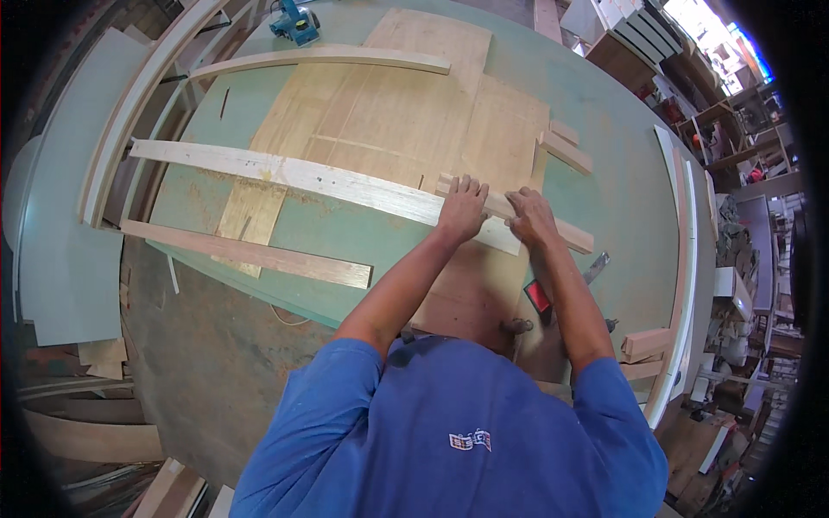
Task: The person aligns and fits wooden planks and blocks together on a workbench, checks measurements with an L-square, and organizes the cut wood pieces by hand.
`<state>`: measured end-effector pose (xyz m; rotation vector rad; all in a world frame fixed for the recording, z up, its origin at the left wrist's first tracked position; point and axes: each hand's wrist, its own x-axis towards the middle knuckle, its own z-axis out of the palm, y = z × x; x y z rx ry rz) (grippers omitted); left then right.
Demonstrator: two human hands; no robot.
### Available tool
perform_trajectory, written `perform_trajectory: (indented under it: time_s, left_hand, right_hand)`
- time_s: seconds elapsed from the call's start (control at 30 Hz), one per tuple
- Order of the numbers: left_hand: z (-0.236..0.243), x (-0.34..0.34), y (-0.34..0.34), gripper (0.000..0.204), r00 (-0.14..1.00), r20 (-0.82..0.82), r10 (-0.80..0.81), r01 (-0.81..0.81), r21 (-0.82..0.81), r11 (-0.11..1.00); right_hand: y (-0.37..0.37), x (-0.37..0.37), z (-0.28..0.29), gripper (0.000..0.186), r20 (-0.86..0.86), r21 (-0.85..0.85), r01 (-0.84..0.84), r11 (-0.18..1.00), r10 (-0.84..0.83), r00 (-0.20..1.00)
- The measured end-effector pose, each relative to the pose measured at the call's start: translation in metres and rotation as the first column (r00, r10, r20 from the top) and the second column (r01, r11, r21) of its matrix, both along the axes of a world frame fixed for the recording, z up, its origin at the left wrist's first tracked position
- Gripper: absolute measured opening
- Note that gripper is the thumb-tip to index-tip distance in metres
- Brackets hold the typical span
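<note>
My left hand is closed over a short wooden strip, near its left end. My right hand grips the same strip farther right, with the fingers curled over it. The strip lies at a slant against the end of a long pale wooden rail, and the left palm is over that rail's edge. Under my right forearm are a red-and-black object and a flat metal piece. A dark metal tool end, its kind unclear, shows close to my body.
Two more rails run from a wooden frame at the left. Plywood sheets lie on the green tabletop. Short offcuts sit at the right; a blue power tool stands at the far edge.
</note>
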<state>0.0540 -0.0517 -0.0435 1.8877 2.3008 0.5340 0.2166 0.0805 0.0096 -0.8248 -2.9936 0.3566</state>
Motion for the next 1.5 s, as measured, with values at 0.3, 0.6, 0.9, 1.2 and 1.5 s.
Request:
perform_trajectory:
  time_s: [0.3,0.6,0.9,1.2,1.5]
  left_hand:
    - [0.003,-0.017,0.002,0.048,0.994,0.108,-0.033,0.033,0.001,0.999]
    - [0.009,-0.032,-0.004,0.050,0.994,0.098,-0.042,0.048,-0.063,0.997]
    - [0.006,-0.043,-0.009,0.049,0.994,0.095,-0.049,0.050,-0.008,0.999]
    - [-0.008,-0.063,-0.023,0.064,0.996,0.077,-0.055,0.051,0.049,0.998]
    - [0.029,-0.210,-0.145,0.111,0.999,0.013,0.043,-0.040,-0.156,0.987]
  right_hand:
    - [0.000,-0.005,-0.008,0.061,0.027,-0.203,0.109,0.973,-0.105,0.994]
    - [-0.006,-0.016,-0.008,0.060,0.019,-0.266,0.110,0.958,-0.109,0.994]
    - [-0.005,-0.023,-0.015,0.060,0.007,-0.238,0.089,0.967,-0.090,0.996]
    - [-0.039,-0.045,-0.029,0.074,-0.032,-0.102,0.074,0.992,-0.078,0.996]
    - [-0.119,-0.094,-0.089,0.089,-0.330,0.153,0.404,0.902,-0.339,0.881]
